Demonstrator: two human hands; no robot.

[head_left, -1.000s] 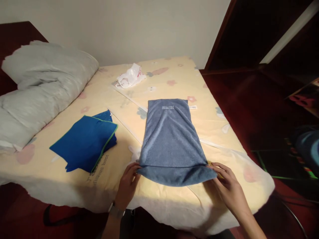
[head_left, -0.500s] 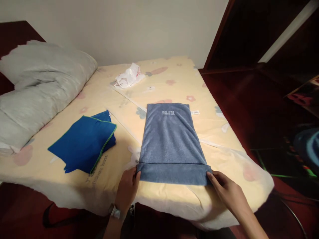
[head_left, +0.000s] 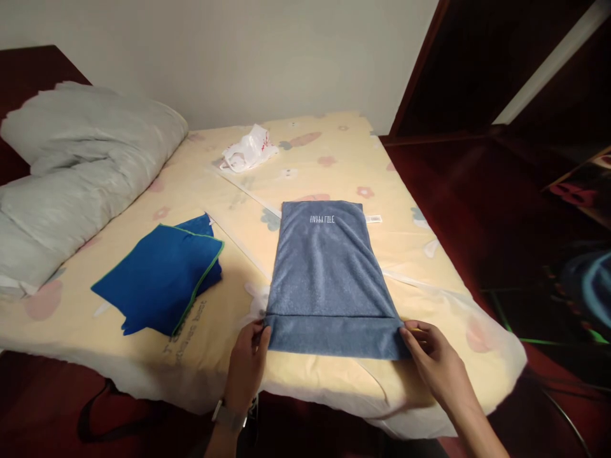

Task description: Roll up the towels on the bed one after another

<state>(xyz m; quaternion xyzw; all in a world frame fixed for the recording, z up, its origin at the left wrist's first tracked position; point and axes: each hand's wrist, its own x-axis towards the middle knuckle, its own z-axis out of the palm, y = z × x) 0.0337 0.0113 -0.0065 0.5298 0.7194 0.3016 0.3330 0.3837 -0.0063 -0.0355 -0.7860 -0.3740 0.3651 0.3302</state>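
A grey-blue towel point(head_left: 327, 273) with small white lettering near its far end lies lengthwise on the bed, its near end folded into a narrow band. My left hand point(head_left: 245, 366) pinches the band's left corner. At the right corner, my right hand point(head_left: 434, 366) grips the band with curled fingers. Both hands rest near the bed's front edge.
Dark blue cloths with green edging point(head_left: 162, 277) lie folded to the left. A grey duvet point(head_left: 71, 172) is piled at far left. A crumpled white plastic bag point(head_left: 248, 149) sits near the wall. The floral sheet point(head_left: 334, 149) ends at dark floor on the right.
The towel's near end went from a loose, sagging fold to a flat, straight band. The towel slid slightly toward me, and both hands stayed at its near corners.
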